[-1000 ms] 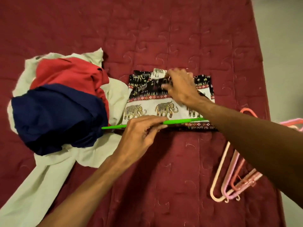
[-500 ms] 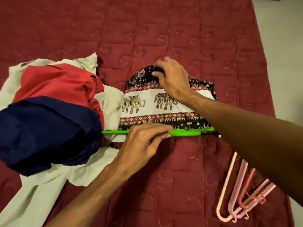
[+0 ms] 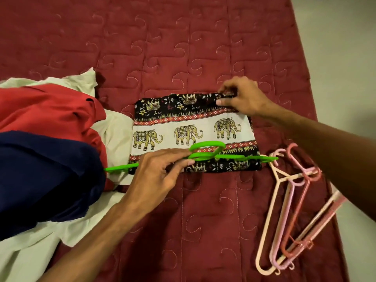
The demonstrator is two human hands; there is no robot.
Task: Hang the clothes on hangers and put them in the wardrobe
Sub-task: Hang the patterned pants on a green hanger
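Two hands at work on a red quilted bed (image 3: 183,47): my left hand (image 3: 154,176) grips a green hanger (image 3: 230,158) near the base of its hook, the fingers (image 3: 179,155) stretched along the top of the bar and the thumb tucked under it. My right hand (image 3: 242,96) pinches the far right corner of a folded cloth (image 3: 193,123), thumb pressed against curled fingers with the black border caught between them.

One cloth, one green hanger. The cloth lies flat near the middle of the bed, its long side running left to right, with three elephants in its white band, all facing right. The green hanger lies across the near edge of the cloth, its long axis also left to right, and both ends stick out past the fabric. Its hook lies over the cloth and points away from me.

Three pink hangers (image 3: 289,210), as far as I can count, lie in a loose bundle on the bed to the right, just beside the cloth's near right corner, hooks towards the far side. My right forearm passes above them.

Three more garments are heaped on the left: a red garment (image 3: 46,110), a navy garment (image 3: 44,176) partly over it, and a white garment (image 3: 116,129) beneath both, its edge touching the cloth's left side. Pale floor (image 3: 335,58) shows past the right edge of the bed.
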